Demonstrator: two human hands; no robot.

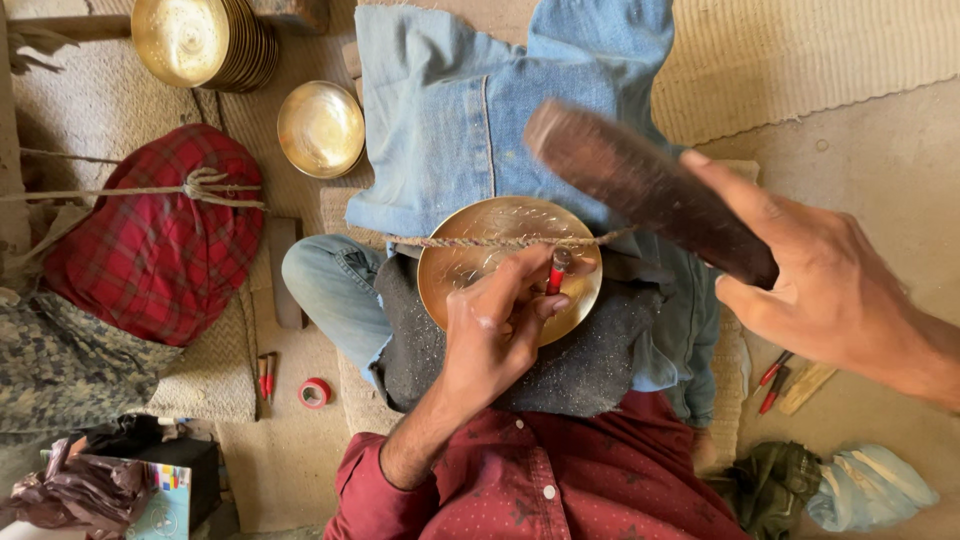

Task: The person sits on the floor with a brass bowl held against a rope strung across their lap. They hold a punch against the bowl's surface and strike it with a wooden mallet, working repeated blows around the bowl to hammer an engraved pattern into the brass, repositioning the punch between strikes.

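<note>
Three places hold brass: one brass plate (480, 250) on the lap under a taut cord (500, 241), one bowl (320, 128) on the mat (800, 50), and a stack (205, 40) cut off at the top edge, its count unreadable. The left hand (495, 330) pinches a red-handled punch (556, 272) upright on the plate; the right hand (820, 290) fingers close round a blurred dark mallet (640, 185). Tools lie in pairs on the concrete floor (890, 160): two reddish ones (265, 375) by a tape roll (314, 392), two more (772, 382) at right.
</note>
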